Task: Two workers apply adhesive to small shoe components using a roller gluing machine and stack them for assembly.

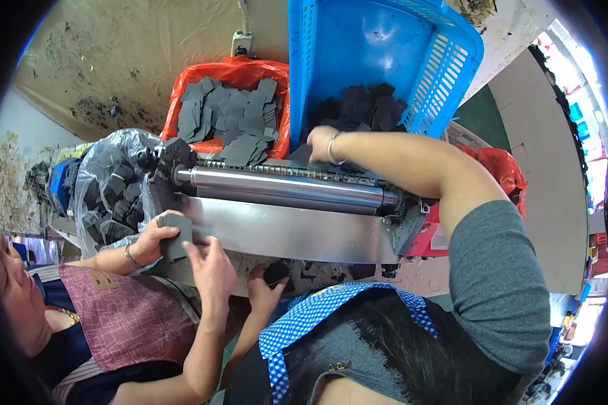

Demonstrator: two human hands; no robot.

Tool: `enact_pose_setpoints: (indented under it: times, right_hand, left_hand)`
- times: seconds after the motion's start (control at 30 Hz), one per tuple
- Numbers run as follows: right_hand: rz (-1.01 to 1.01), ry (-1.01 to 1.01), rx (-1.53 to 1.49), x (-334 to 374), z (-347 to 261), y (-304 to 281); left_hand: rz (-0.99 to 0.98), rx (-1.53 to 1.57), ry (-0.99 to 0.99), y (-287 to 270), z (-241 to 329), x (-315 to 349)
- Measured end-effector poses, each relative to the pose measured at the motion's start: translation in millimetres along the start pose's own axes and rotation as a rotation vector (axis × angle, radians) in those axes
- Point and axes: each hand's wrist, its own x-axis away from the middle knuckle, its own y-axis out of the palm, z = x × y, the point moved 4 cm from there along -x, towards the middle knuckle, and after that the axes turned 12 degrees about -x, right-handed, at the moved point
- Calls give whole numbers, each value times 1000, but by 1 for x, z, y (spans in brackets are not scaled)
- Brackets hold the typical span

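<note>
Stack of matte-black flat pieces (275,273) in left hand (259,289), fingers closed round it.
Right hand (322,143) bent over a dark-grey flat piece (302,154), shiny steel cylindrical roller (284,189) on its near side; can't tell if it's pinching. Loose black pieces (371,108) just beyond that hand, in the slotted blue plastic basket (385,40). Stack looks light, fairly stiff, probably prone to sliding apart; best squeezed by opposite edges, thumb against fingers.

Held black pieces (275,273) part-hidden, blue basket (378,50) cropped
</note>
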Motion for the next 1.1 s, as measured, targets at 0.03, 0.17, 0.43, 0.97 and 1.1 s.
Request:
enact_pose_setpoints:
  times: [0.03, 0.17, 0.43, 0.97, 1.1]
  right_hand:
    - [93, 67, -26, -6, 17, -13]
    - [172, 400, -6, 19, 81, -85]
    - [353, 330, -141, 100, 100, -110]
    - [-207, -393, -883, 229, -120, 58]
    - [-305, -145, -1599, 230, -138, 102]
  left_hand:
    - [-37, -57, 19, 11, 0, 1]
    - [-66, -280, 27, 42, -9, 5]
    - [-370, -367, -163, 38, -8, -5]
    - [-14, 231, 449, -148, 137, 27]
    - [182, 516, 174, -137, 133, 34]
